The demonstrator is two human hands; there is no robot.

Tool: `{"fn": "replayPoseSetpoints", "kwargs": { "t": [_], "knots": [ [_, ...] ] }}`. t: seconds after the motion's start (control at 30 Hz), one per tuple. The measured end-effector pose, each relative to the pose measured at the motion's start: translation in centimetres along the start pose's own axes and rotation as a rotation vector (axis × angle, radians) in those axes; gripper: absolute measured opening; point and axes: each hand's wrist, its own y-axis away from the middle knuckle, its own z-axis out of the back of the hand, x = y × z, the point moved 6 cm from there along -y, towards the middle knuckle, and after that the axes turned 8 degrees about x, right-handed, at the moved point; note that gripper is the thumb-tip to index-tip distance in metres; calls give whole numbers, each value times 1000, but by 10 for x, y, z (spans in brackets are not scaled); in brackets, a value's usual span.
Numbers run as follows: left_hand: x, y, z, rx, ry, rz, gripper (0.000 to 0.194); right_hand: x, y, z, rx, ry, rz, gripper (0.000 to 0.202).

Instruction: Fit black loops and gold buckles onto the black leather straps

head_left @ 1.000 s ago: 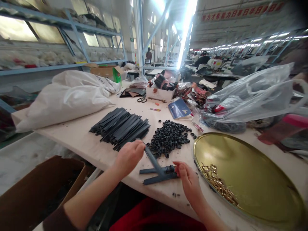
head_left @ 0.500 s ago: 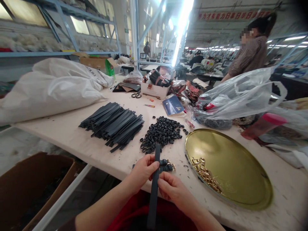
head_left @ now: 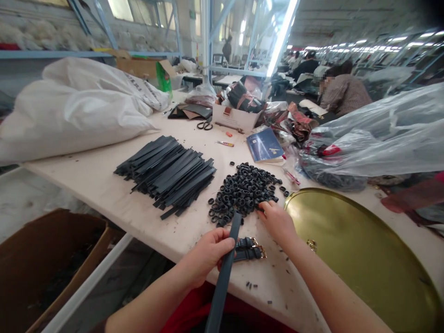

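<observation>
My left hand [head_left: 211, 252] is closed around a long dark strap [head_left: 225, 273], which slants from my lap up toward the loops. At the near right edge of a heap of small black loops [head_left: 243, 189], my right hand [head_left: 277, 222] pinches with its fingertips on what looks like one loop. Beside my left hand lie finished-looking dark straps with gold buckles [head_left: 251, 252], partly covered by the hand and the strap. A stack of flat dark strips [head_left: 166, 173] rests left of the heap. Gold buckles [head_left: 312, 245] on the tray are mostly hidden by my right forearm.
A round gold tray [head_left: 354, 240] fills the table's right side. Around the back are a white sack [head_left: 86, 111], scissors [head_left: 204, 125], a blue booklet [head_left: 265, 145] and a clear plastic bag [head_left: 388, 134]. A cardboard box [head_left: 52, 259] stands below left. Another person [head_left: 345, 92] bends over beyond the table.
My right hand has left the strap and reached forward to the heap of loops. My left hand still holds the strap. The view has turned right, and the person behind has bent down.
</observation>
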Motion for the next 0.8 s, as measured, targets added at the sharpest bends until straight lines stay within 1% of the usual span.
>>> {"fn": "replayPoseSetpoints", "kwargs": {
  "t": [0.13, 0.2, 0.33, 0.37, 0.43, 0.5, 0.53, 0.57, 0.63, 0.7, 0.73, 0.8],
  "knots": [
    [4, -2, -1, 1, -1, 25, 13, -2, 14, -3, 50, 14, -15, 9],
    [5, -2, -4, -4, 10, 4, 20, -1, 18, -3, 60, 12, -20, 7],
    [9, 1, -17, 42, 65, -21, 38, 2, 19, -3, 27, -6, -53, 16],
    [10, 3, -19, 49, 44, -20, 41, 3, 19, -2, 15, -21, -65, 16],
    [9, 7, -20, 22, -63, -53, 39, 3, 21, 2, -7, -63, -79, 13],
    [3, 11, -18, -17, -199, -133, 30, 5, 29, 7, -22, -117, -77, 14],
    [-1, 13, -18, -25, -263, -182, 25, 7, 36, 9, -15, -219, -74, 18],
    [-3, 14, -18, -28, -316, -225, 25, 9, 44, 10, 11, -392, -74, 23],
    [-5, 15, -20, -39, -381, -264, 31, 17, 65, 6, 107, -908, -96, 30],
    [-1, 14, -21, -61, -402, -225, 28, 28, 89, -1, 203, -1429, -159, 31],
    [2, 13, -22, -70, -408, -192, 26, 34, 99, -4, 228, -1600, -200, 30],
    [8, 13, -25, -70, -430, -151, 23, 41, 115, -7, 236, -1808, -274, 28]
  ]
}}
